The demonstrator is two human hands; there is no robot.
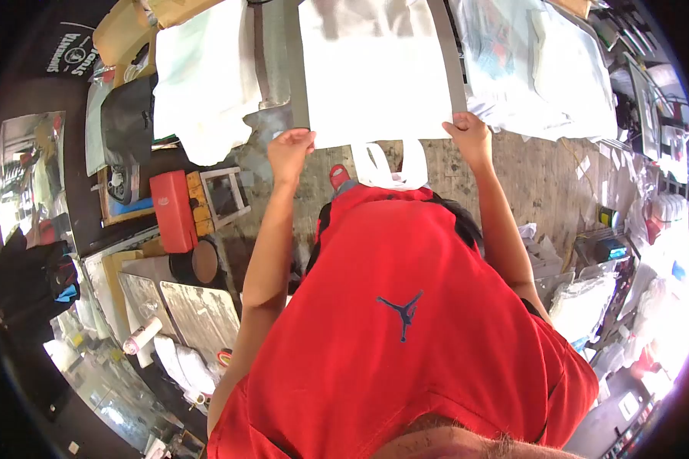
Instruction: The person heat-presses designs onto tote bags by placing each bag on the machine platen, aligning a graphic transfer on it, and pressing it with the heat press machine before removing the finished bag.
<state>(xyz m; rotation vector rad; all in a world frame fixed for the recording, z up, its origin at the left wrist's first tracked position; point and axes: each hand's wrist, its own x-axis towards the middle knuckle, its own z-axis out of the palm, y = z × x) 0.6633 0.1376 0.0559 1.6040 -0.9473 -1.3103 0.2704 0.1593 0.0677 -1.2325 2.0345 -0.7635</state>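
A white tote bag (pixel 375 76) lies flat over a grey board (pixel 295 69), whose edges show on both sides of it. Its two handles (pixel 394 170) hang down toward my body. My left hand (pixel 289 153) pinches the near left corner of the bag, fingers closed at the board's edge. At the near right corner, my right hand (pixel 471 136) has thumb and fingers closed on the fabric. Bright light washes out the bag's surface, so no detail on it can be made out.
White cloth (pixel 203 76) is piled to the left, and clear plastic-wrapped white goods (pixel 543 69) lie to the right. A red box (pixel 173 210) stands at left beside a wooden frame (pixel 223 197). Below is a wooden floor (pixel 528 180).
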